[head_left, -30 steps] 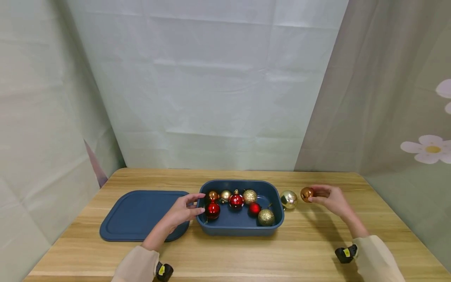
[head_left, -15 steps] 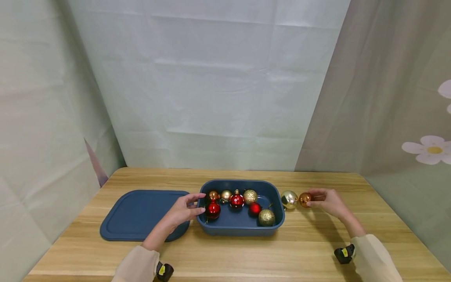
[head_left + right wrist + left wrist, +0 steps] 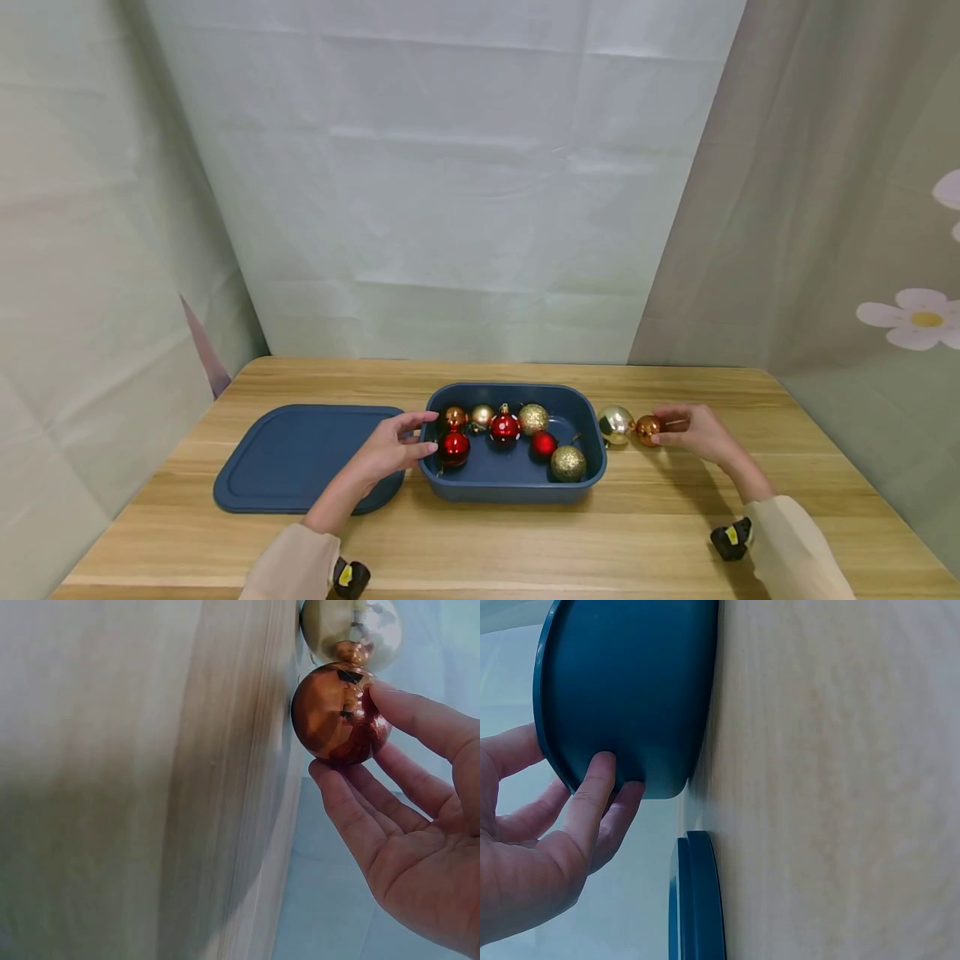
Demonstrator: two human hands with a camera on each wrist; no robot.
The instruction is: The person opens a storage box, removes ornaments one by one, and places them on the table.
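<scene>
lowering over the last second, the right hand (image 3: 693,433) has brought the copper ball (image 3: 648,430) from just above the worktop (image 3: 525,542) down onto it, beside the pale gold ball (image 3: 616,424) right of the blue tub (image 3: 512,492) toward the far edge. its fingers (image 3: 420,724) are nearly straight, tips and thumb lightly pinching the ball, which in the wrist view sits against the wood, so the set-down looks about done. the left hand (image 3: 390,450) has not shifted: fingers curled round the tub's left rim, steadying it, with the lid (image 3: 300,458) lying flat at the left and seven balls inside the tub.
</scene>
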